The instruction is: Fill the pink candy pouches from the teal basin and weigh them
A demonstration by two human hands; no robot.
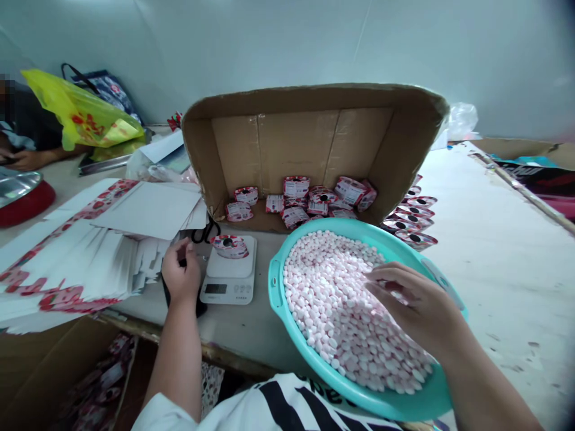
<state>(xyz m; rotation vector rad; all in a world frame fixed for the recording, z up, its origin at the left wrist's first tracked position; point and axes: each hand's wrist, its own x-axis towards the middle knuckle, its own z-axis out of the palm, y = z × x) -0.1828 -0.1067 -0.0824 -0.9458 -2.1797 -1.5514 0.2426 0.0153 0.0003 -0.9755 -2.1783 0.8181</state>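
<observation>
1. Pale blue-grey wall (314,42) behind, whitish worktable (494,251) below; near the person, small tablets (332,326) fill a turquoise basin (275,284)
2. I'd judge each tablet light, hard and rather slippery, perhaps chalky enough to chip; a gentle fingertip pinch or cupped scoop should suit
3. They look rounded and smooth, white to faint pink, and lie heaped unevenly
4. Over them, the right hand (417,305) has its thumb and fingers bent towards each other; whether it grips any, I can't tell
5. Left of the basin, a digital scale (233,268) bears a red-and-white packet (230,246), probably light and crushable, best taken by its sides
6. Just beside that, the left hand (182,272) is loosely curled, well apart from the right; its grasp is unclear
7. Farther back, a cardboard carton (291,137) holds similar packets (296,187)
</observation>
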